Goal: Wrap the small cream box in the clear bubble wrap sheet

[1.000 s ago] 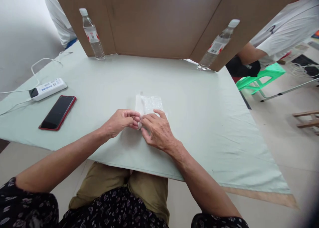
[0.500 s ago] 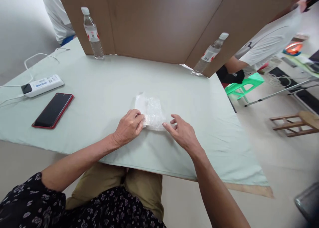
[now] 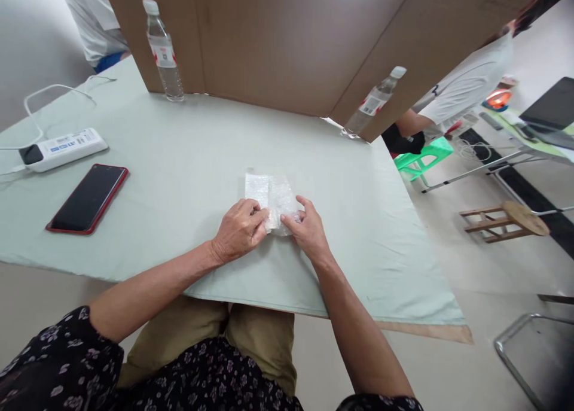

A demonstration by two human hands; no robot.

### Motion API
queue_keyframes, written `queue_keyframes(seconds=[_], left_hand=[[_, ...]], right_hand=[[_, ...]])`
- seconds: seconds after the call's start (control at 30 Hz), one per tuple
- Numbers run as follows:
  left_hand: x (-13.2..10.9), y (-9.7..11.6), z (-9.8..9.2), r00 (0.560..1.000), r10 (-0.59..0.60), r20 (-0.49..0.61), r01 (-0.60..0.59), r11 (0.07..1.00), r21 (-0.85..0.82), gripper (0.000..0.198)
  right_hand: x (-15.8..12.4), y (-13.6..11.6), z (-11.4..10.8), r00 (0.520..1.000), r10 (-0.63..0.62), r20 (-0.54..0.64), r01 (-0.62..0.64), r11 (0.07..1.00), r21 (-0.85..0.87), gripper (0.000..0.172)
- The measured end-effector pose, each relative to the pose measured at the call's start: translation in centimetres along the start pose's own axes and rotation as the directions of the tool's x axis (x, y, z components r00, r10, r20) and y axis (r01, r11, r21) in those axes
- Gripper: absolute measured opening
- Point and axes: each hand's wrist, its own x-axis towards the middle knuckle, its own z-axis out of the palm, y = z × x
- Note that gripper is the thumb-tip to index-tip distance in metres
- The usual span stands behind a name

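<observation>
A small clear bubble-wrap packet lies on the pale green table in front of me. My left hand pinches its near left edge, fingers closed on the wrap. My right hand grips the near right side, thumb and fingers pressed on the packet. Both hands rest on the tabletop. What is inside the wrap is hidden.
A red-edged phone and a white power strip with cables lie at the left. Two water bottles stand against a cardboard screen. Another person in white sits at the right, beside a green stool.
My right hand, which had lifted off to the right half a second ago, has come back onto the packet. The left hand has stayed on it. The view has swung slightly right.
</observation>
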Motion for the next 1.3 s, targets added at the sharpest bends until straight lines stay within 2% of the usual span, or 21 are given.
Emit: queue_keyframes(seconds=[0.1, 0.23, 0.47, 0.63, 0.83, 0.97, 1.07, 1.13, 1.2, 1.27, 1.3], left_hand=[[0.1, 0.0, -0.1, 1.0, -0.007, 0.01, 0.007, 1.0, 0.016, 0.022], [0.3, 0.0, 0.0, 0.999, -0.024, 0.021, 0.024, 0.999, 0.023, 0.02], [0.3, 0.1, 0.2, 0.992, -0.101, 0.073, 0.107, 0.99, -0.091, 0.016], [0.4, 0.2, 0.1, 0.976, -0.175, 0.133, 0.199, 0.961, -0.193, 0.015], [0.0, 0.0, 0.1, 0.962, -0.249, 0.115, 0.273, 0.9, -0.339, 0.026], [-0.3, -0.2, -0.1, 0.946, -0.292, 0.14, 0.324, 0.842, -0.432, 0.033], [-0.1, 0.0, -0.6, 0.912, -0.376, 0.164, 0.407, 0.78, -0.475, 0.038], [0.3, 0.2, -1.1, 0.862, -0.475, 0.18, 0.498, 0.721, -0.483, 0.031], [0.8, 0.4, -1.5, 0.794, -0.564, 0.225, 0.595, 0.645, -0.48, 0.015], [1.2, 0.5, -1.6, 0.747, -0.599, 0.29, 0.657, 0.596, -0.461, 0.021], [1.4, 0.5, -1.5, 0.738, -0.597, 0.314, 0.67, 0.591, -0.45, 0.028]], right_hand=[[-0.5, -0.7, 0.6, 1.0, -0.016, -0.015, 0.017, 0.994, 0.111, 0.074], [-0.9, -1.7, 1.3, 0.998, -0.061, -0.027, 0.064, 0.982, 0.175, 0.068], [-1.1, -2.8, 2.3, 0.982, -0.189, -0.004, 0.189, 0.98, 0.053, 0.066], [-1.5, -3.4, 1.4, 0.958, -0.251, 0.138, 0.253, 0.967, 0.003, 0.064], [-1.6, -3.2, -0.4, 0.902, -0.277, 0.332, 0.254, 0.961, 0.111, 0.054], [-1.4, -2.8, -0.5, 0.86, -0.33, 0.389, 0.326, 0.942, 0.078, 0.058], [-1.2, -2.7, -0.1, 0.855, -0.353, 0.38, 0.402, 0.914, -0.053, 0.064], [-1.2, -2.9, 0.2, 0.858, -0.347, 0.378, 0.423, 0.895, -0.14, 0.066], [-1.3, -3.2, 0.3, 0.862, -0.33, 0.385, 0.434, 0.874, -0.221, 0.068], [-1.3, -3.5, 0.2, 0.864, -0.319, 0.39, 0.441, 0.853, -0.28, 0.069], [-1.3, -3.7, 0.2, 0.864, -0.318, 0.39, 0.443, 0.847, -0.292, 0.069]])
